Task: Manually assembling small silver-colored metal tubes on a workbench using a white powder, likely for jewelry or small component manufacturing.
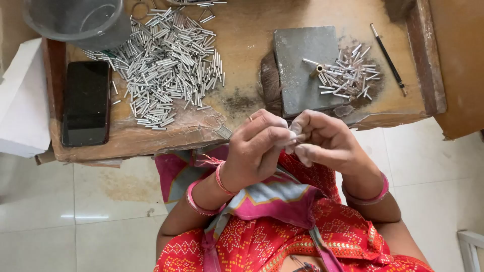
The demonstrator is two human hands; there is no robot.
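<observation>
My left hand [259, 146] and my right hand [322, 141] meet fingertip to fingertip just below the front edge of a low wooden work board [242, 30]. Between the pinched fingers is a small thin piece [297, 136], mostly hidden; I cannot tell which hand grips it. A big pile of short silver metal tubes [166, 65] covers the board's left part. A smaller heap of tubes [348, 75] lies beside a grey stone block [302, 65], with a small brass piece [317, 69] on the block.
A black phone [86, 103] lies at the board's left end beside a white block [22, 100]. A grey plastic bowl [75, 20] stands at the top left. A dark thin tool [388, 58] lies at the right. Tiled floor surrounds the board.
</observation>
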